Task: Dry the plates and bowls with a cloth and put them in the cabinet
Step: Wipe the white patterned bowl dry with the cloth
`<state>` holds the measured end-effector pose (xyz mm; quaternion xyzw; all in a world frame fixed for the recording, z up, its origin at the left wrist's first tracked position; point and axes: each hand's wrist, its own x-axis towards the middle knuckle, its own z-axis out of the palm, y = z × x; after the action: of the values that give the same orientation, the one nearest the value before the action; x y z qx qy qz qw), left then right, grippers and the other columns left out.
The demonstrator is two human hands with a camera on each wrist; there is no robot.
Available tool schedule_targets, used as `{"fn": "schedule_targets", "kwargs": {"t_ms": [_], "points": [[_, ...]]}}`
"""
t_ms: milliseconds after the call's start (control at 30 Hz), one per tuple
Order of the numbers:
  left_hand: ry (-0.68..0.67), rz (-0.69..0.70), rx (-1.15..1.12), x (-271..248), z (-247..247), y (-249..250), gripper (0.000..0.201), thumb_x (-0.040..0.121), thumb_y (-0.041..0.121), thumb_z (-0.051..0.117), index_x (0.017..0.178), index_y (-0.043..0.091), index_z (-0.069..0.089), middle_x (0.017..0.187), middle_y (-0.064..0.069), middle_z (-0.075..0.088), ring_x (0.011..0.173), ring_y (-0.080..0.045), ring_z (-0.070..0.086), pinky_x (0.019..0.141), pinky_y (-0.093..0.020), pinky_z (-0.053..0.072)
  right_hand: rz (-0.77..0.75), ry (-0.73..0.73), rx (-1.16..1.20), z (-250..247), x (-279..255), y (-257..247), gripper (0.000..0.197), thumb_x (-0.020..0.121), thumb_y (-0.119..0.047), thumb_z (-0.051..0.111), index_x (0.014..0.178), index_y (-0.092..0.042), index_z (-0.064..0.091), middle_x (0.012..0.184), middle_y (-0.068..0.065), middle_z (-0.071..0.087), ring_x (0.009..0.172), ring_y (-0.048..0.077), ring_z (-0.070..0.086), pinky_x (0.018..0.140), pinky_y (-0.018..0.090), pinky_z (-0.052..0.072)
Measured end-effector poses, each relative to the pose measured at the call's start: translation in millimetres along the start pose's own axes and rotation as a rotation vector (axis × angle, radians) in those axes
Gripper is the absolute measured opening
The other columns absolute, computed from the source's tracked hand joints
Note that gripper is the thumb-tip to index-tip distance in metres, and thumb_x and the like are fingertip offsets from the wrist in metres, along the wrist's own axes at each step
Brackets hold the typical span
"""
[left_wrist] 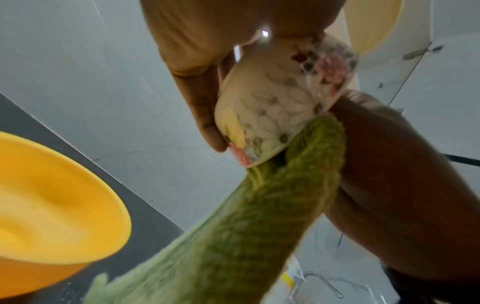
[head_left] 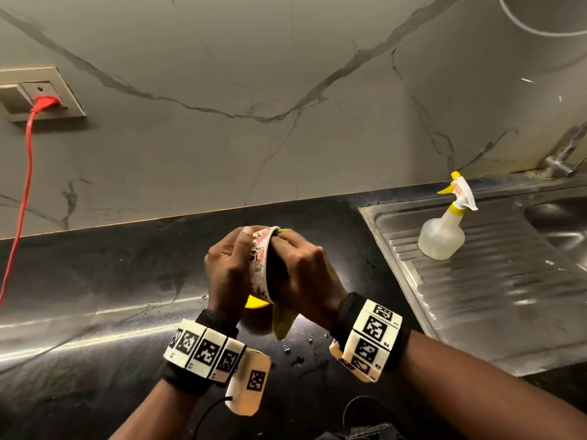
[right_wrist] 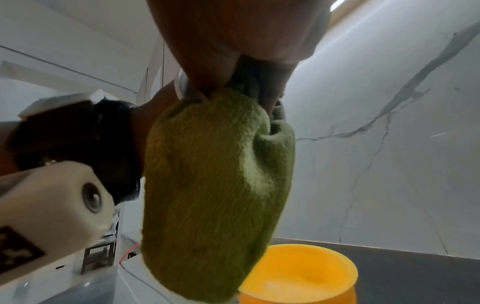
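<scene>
A white bowl with a flower pattern (head_left: 259, 265) (left_wrist: 280, 107) is held tilted on its side above the black counter. My left hand (head_left: 227, 268) (left_wrist: 207, 86) grips its outside, thumb over the rim. My right hand (head_left: 300, 271) (left_wrist: 389, 181) reaches into the bowl's mouth and grips a green cloth (head_left: 282, 322) (left_wrist: 259, 216) (right_wrist: 215, 185), whose loose end hangs down below the bowl. A yellow bowl (head_left: 254, 302) (left_wrist: 52, 205) (right_wrist: 298, 275) stands on the counter under both hands, mostly hidden in the head view.
A steel sink drainboard (head_left: 492, 296) lies to the right with a spray bottle (head_left: 444, 230) on it and a tap (head_left: 562, 160) behind. A red cable (head_left: 22, 201) hangs from a wall socket (head_left: 38, 93) at the left. Water drops (head_left: 301, 350) dot the black counter (head_left: 111, 281).
</scene>
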<state>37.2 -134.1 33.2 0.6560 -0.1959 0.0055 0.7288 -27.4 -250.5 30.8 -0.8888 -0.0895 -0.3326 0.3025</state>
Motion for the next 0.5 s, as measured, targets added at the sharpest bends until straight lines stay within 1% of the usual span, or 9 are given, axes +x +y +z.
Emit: {"fn": "schedule_targets", "kwargs": {"t_ms": [67, 133, 200, 267, 333, 367, 400, 433, 500], "points": [[0.000, 0.065, 0.067, 0.2, -3.6, -3.3, 0.037, 0.088, 0.045, 0.051, 0.090, 0.020, 0.078, 0.085, -0.010, 0.075, 0.083, -0.036, 0.070, 0.074, -0.053, 0.055, 0.105, 0.008, 0.051, 7.4, -2.5, -3.2, 0.038, 0.085, -0.025, 0.068, 0.115, -0.002, 0.064, 0.111, 0.013, 0.065, 0.091, 0.027, 0.068, 0.076, 0.039, 0.059], [-0.006, 0.100, 0.116, -0.7, -7.2, -6.7, 0.037, 0.089, 0.044, 0.051, 0.092, 0.019, 0.078, 0.085, -0.007, 0.076, 0.081, -0.033, 0.070, 0.071, -0.055, 0.056, 0.220, 0.024, 0.156, 12.1, -6.8, -6.7, 0.033, 0.089, -0.027, 0.066, 0.115, -0.007, 0.064, 0.109, 0.007, 0.064, 0.091, 0.020, 0.065, 0.078, 0.036, 0.056], [-0.025, 0.132, 0.151, -2.5, -9.1, -9.2, 0.036, 0.090, 0.043, 0.052, 0.093, 0.018, 0.077, 0.085, -0.006, 0.076, 0.078, -0.030, 0.072, 0.068, -0.055, 0.056, 0.294, 0.014, 0.227, 13.2, -13.4, -10.8, 0.033, 0.090, -0.030, 0.068, 0.115, -0.010, 0.064, 0.107, 0.003, 0.064, 0.091, 0.015, 0.065, 0.078, 0.033, 0.055], [-0.042, 0.137, 0.139, -5.3, -9.6, -11.9, 0.034, 0.091, 0.042, 0.053, 0.093, 0.019, 0.077, 0.086, -0.008, 0.076, 0.078, -0.033, 0.072, 0.068, -0.057, 0.055, 0.300, -0.026, 0.264, 13.1, -22.1, -14.3, 0.030, 0.088, -0.029, 0.068, 0.113, -0.012, 0.065, 0.103, 0.001, 0.065, 0.088, 0.015, 0.064, 0.075, 0.033, 0.054], [-0.035, 0.108, 0.086, -6.8, -10.5, -12.6, 0.033, 0.090, 0.042, 0.053, 0.091, 0.020, 0.077, 0.087, -0.012, 0.075, 0.080, -0.040, 0.070, 0.070, -0.061, 0.053, 0.325, -0.072, 0.359, 9.5, -26.9, -17.6, 0.023, 0.084, -0.020, 0.064, 0.105, -0.012, 0.066, 0.095, 0.000, 0.067, 0.082, 0.013, 0.064, 0.070, 0.030, 0.053], [-0.021, 0.086, 0.061, -6.9, -10.4, -12.3, 0.034, 0.089, 0.043, 0.053, 0.090, 0.020, 0.077, 0.086, -0.014, 0.075, 0.080, -0.042, 0.069, 0.071, -0.062, 0.053, 0.355, -0.094, 0.431, 5.7, -26.3, -20.1, 0.021, 0.082, -0.016, 0.061, 0.101, -0.012, 0.068, 0.090, -0.002, 0.069, 0.079, 0.011, 0.064, 0.069, 0.028, 0.054], [-0.005, 0.059, 0.034, -5.8, -9.1, -10.4, 0.035, 0.088, 0.044, 0.053, 0.089, 0.020, 0.078, 0.085, -0.015, 0.074, 0.079, -0.042, 0.068, 0.070, -0.059, 0.054, 0.390, -0.107, 0.521, 1.7, -22.8, -22.4, 0.022, 0.081, -0.014, 0.060, 0.101, -0.012, 0.070, 0.089, -0.002, 0.071, 0.080, 0.010, 0.066, 0.071, 0.028, 0.055], [0.009, 0.032, -0.007, -5.0, -7.3, -7.4, 0.036, 0.087, 0.044, 0.052, 0.087, 0.019, 0.078, 0.083, -0.015, 0.074, 0.077, -0.040, 0.068, 0.070, -0.055, 0.055, 0.429, -0.107, 0.614, -2.1, -17.9, -23.9, 0.025, 0.082, -0.013, 0.059, 0.104, -0.013, 0.071, 0.093, 0.000, 0.073, 0.085, 0.013, 0.069, 0.077, 0.033, 0.058], [0.012, 0.007, -0.084, -1.6, -1.8, 1.2, 0.038, 0.087, 0.044, 0.051, 0.087, 0.017, 0.078, 0.083, -0.014, 0.074, 0.075, -0.033, 0.069, 0.071, -0.045, 0.054, 0.502, -0.030, 0.743, -7.5, -6.2, -23.2, 0.030, 0.083, -0.019, 0.062, 0.111, -0.015, 0.072, 0.101, 0.002, 0.074, 0.096, 0.019, 0.070, 0.087, 0.044, 0.057]]}}
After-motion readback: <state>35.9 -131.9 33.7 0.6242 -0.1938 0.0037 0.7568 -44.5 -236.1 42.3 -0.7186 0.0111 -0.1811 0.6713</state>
